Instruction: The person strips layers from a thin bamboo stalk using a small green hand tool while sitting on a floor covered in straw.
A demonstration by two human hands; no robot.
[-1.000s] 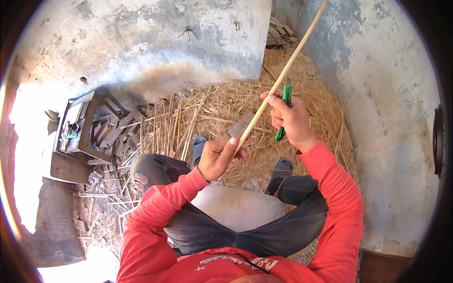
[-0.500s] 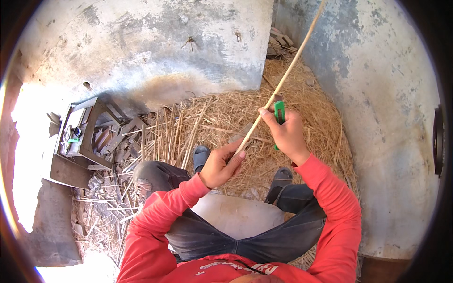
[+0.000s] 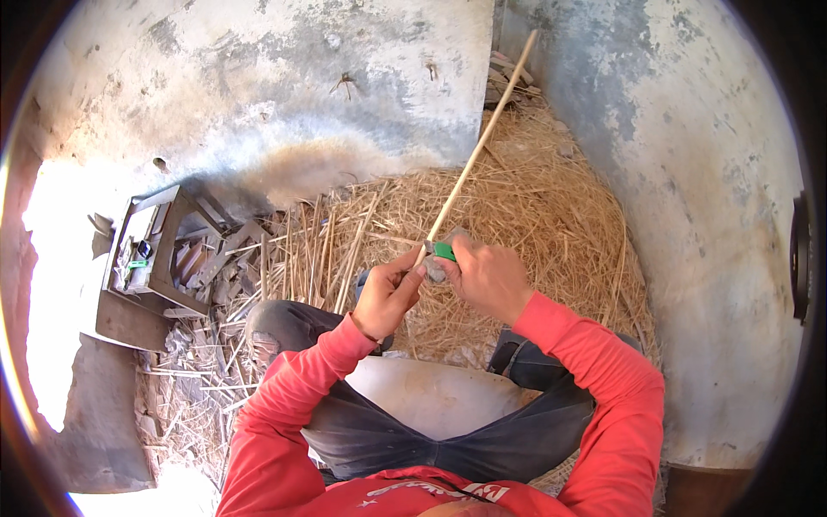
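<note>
A long, thin, pale wooden stick point(image 3: 479, 142) slants up and away to the right from my hands. My left hand point(image 3: 388, 297) is closed around its near end, thumb along the top. My right hand point(image 3: 489, 274) grips a green utility knife point(image 3: 444, 251), with most of the handle hidden in the fist. The knife's blade end meets the stick just beyond my left fingers. Both hands are close together above the straw, between my bent knees.
Straw and shavings point(image 3: 551, 215) cover the floor ahead, with longer sticks point(image 3: 323, 254) lying to the left. A worn wooden stool-like frame point(image 3: 164, 250) holding small items stands at the left. Stained walls point(image 3: 689, 215) rise ahead and at the right. A pale sack-like thing point(image 3: 431, 396) lies between my legs.
My right hand has moved down and left, bringing the knife from upright beside the stick to lie against it. The stick has drawn nearer, its far tip now in view.
</note>
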